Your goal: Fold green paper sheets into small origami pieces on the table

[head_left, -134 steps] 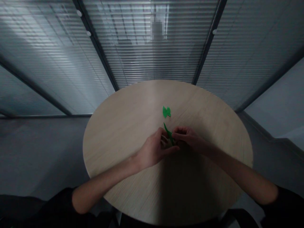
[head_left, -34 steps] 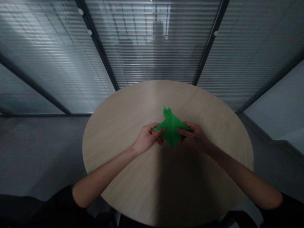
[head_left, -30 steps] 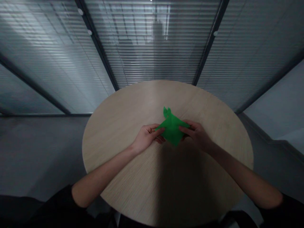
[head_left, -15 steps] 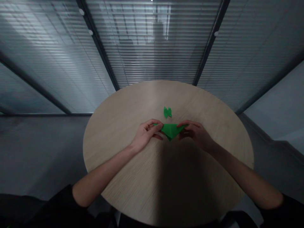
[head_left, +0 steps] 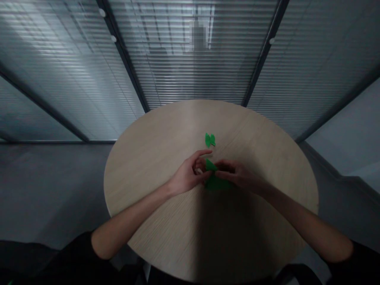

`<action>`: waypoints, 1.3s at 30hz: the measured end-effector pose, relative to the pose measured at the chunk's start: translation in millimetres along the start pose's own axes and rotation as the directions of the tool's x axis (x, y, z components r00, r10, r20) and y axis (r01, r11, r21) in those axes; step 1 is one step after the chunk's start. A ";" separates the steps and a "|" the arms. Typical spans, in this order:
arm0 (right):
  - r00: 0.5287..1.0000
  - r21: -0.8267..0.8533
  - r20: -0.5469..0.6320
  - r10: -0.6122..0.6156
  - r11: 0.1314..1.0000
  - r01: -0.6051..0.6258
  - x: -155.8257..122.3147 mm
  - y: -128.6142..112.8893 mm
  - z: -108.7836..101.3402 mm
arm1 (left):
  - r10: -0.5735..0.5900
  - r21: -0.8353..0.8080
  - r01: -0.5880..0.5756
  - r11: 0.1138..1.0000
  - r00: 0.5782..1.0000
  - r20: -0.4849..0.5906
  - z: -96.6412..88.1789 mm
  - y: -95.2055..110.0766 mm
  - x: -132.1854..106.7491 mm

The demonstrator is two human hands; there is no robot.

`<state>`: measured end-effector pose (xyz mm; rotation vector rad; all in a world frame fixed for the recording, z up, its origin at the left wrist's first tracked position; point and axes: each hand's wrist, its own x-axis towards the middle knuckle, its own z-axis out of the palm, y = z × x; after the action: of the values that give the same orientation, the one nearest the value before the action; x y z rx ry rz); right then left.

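A folded green sheet of paper [head_left: 218, 183] is held between my two hands over the middle of the table. My left hand [head_left: 190, 173] pinches its left side between thumb and curled fingers, while the index finger stretches out above it. From the right, my right hand [head_left: 239, 174] grips the same paper, thumb in front and fingers behind. One green corner sticks up between the fingertips; the lower part lies in shadow. Just beyond the hands, a small green folded-paper piece [head_left: 209, 140] with wing-like halves lies on the tabletop.
The round wooden table [head_left: 148, 142] fills the middle of the view. Behind it stand glass panels with blinds [head_left: 196, 79] and dark frames. Grey floor [head_left: 59, 186] shows at the left. My shadow falls across the table's near part.
The paper has been turned from a wide downward-pointing triangle, and one corner now points up. Both hands have come closer together and slightly nearer to me. The small piece has stayed put.
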<state>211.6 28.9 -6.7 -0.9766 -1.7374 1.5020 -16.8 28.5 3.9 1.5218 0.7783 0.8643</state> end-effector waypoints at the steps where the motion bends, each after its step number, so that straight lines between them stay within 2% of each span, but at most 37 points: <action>1: 1.000 -0.016 0.001 0.005 1.000 -0.005 -0.3 0.0 0.9 | 0.006 0.006 -0.006 1.000 1.000 -0.018 1.0 0.6 0.1; 3: 0.999 -0.011 -0.041 0.007 1.000 -0.007 -0.5 0.2 1.8 | 0.027 0.011 -0.026 1.000 0.997 -0.070 2.8 1.9 0.8; 6: 0.985 0.100 -0.170 -0.024 0.994 0.041 1.2 1.3 2.3 | 0.021 -0.012 -0.023 1.000 0.991 -0.136 6.3 2.8 1.5; 10: 0.959 0.210 -0.283 -0.019 0.974 0.082 3.8 2.7 4.0 | -0.046 -0.100 0.034 0.994 0.992 -0.119 12.6 -0.1 1.7; 17: 0.967 0.169 -0.256 0.000 0.985 0.045 -1.8 -0.4 6.6 | 0.049 -0.050 -0.060 0.997 0.981 -0.189 12.3 -6.2 4.7; 23: 0.934 0.081 -0.349 -0.074 0.991 0.109 -0.2 -3.1 3.1 | 0.007 0.032 -0.002 0.999 0.987 -0.162 9.2 1.1 3.0; 27: 0.949 0.028 -0.307 -0.077 0.996 0.090 0.6 -2.2 5.7 | -0.004 0.064 0.015 0.998 0.986 -0.166 8.6 2.2 2.8; 33: 0.959 -0.072 -0.240 -0.152 0.988 0.138 -2.3 -5.1 13.9 | 0.038 0.044 -0.031 0.999 0.987 -0.155 11.2 0.5 3.5; 39: 0.956 -0.072 -0.263 -0.129 0.991 0.114 -3.9 -7.6 16.4 | 0.011 0.019 -0.008 1.000 0.988 -0.152 14.1 -0.1 2.6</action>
<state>198.9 16.5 -1.6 -1.0292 -1.6207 1.1895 -3.4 23.7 3.1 1.4891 0.8918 0.9917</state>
